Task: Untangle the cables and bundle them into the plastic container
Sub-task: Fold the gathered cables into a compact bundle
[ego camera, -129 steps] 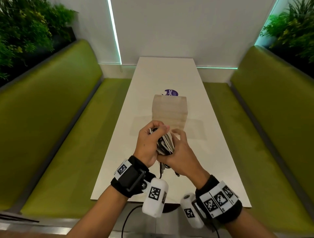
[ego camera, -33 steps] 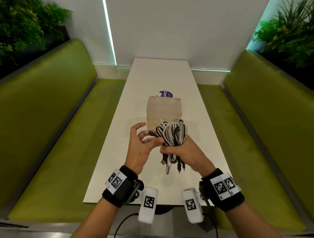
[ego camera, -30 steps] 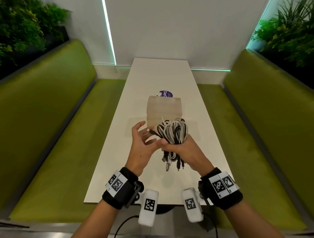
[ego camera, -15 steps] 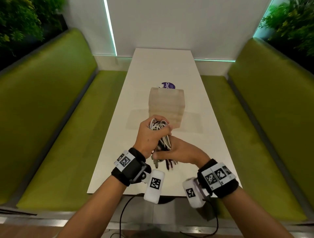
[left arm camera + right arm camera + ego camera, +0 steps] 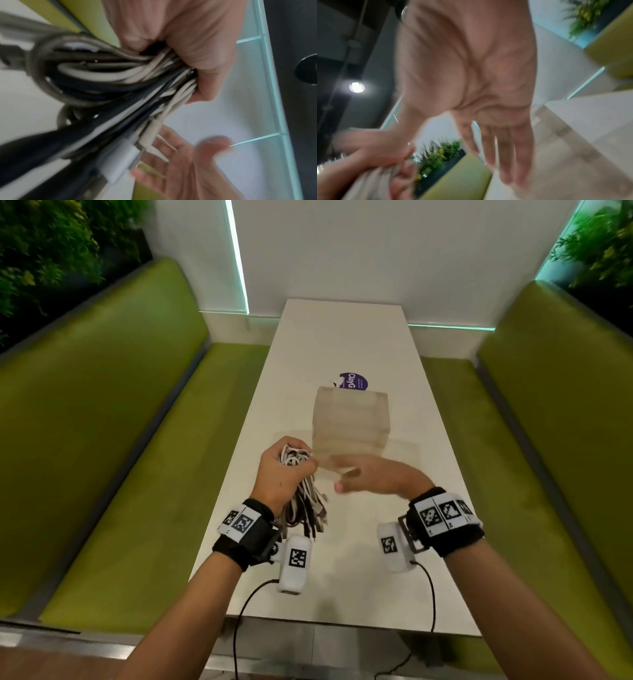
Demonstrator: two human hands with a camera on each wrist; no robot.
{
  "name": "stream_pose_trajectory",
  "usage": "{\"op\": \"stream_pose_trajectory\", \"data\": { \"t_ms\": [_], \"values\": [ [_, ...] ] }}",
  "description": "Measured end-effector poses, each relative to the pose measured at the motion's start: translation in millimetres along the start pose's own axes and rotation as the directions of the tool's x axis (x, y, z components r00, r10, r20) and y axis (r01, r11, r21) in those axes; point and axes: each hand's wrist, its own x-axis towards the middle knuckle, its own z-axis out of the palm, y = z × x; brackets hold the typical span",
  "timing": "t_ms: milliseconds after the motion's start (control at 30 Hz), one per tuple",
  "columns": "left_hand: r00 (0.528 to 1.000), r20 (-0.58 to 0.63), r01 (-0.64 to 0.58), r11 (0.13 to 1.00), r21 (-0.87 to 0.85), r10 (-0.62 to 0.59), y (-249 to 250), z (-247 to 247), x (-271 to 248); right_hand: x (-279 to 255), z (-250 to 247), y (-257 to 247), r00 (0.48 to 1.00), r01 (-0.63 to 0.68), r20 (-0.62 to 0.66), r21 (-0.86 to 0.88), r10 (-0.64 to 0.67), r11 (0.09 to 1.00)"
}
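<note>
My left hand (image 5: 284,474) grips a bundle of white and black cables (image 5: 305,498) above the near part of the white table (image 5: 346,337); loops stick out above the fist and the plugs hang below. The left wrist view shows the fingers curled tight round the cable bundle (image 5: 120,75). My right hand (image 5: 370,475) is empty, fingers straight, just right of the bundle and in front of the translucent plastic container (image 5: 351,426). Its flat palm shows in the right wrist view, right hand (image 5: 488,108), blurred by motion.
A round purple sticker (image 5: 352,381) lies on the table behind the container. Green benches (image 5: 102,422) run along both sides of the table. Plants stand at the back corners. Sensor wires hang from both wrists over the near table edge.
The right hand has let go of the cable bundle and moved right toward the container. The left hand alone now holds the bundle.
</note>
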Motion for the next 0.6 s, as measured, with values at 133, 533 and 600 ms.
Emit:
{"op": "stream_pose_trajectory", "data": {
  "t_ms": [133,533,600],
  "values": [
    [0.999,0.012,0.043,0.985,0.169,-0.046,-11.1,-18.7,26.0,63.7,-26.8,22.3,0.903,-0.106,-0.429,-0.183,0.018,0.977],
    [0.997,0.017,0.062,0.929,0.364,-0.073,-21.2,-30.2,45.9,18.1,-25.3,63.3,0.929,0.064,-0.361,-0.062,-0.082,0.996],
    [0.995,0.062,0.05,0.912,0.407,-0.082,-20.1,-25.2,41.0,-0.9,-29.1,62.4,0.929,-0.007,-0.369,-0.118,-0.037,0.993]
  ]
}}
